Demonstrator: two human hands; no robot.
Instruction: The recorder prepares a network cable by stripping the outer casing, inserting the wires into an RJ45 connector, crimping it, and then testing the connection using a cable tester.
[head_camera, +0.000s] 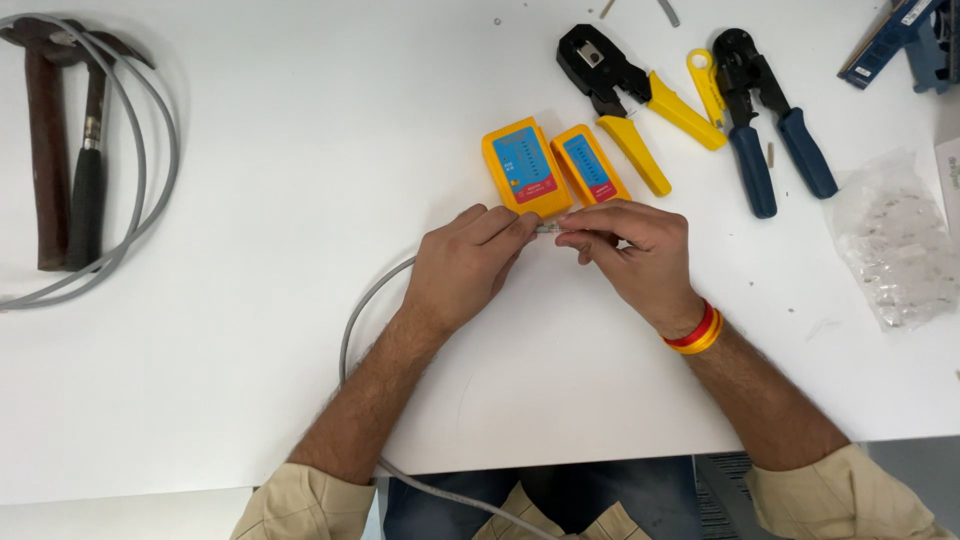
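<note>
- Grey cable (362, 305) is looking light and floppy; its tip is sitting mid-bench, just below the yellow testers (522, 167).
- Left hand (462, 265) and right hand (632, 250) are both pinching that tip, fingers narrow.
- I'd be gripping right behind the end, gently, since those tiny wires probably kink.

Open tabletop (300, 130) left of hands, wide lane betw. grey cable loop (150, 170) w/ hammers (60, 150) at far left and yellow testers (545, 165). Blocked just ahead of fingers by those testers. Crowded top right: two crimpers (690, 100), clear bag (895, 245) at right edge. Bare strip along near edge, crossed only by grey cable (365, 310) under left forearm.
</note>
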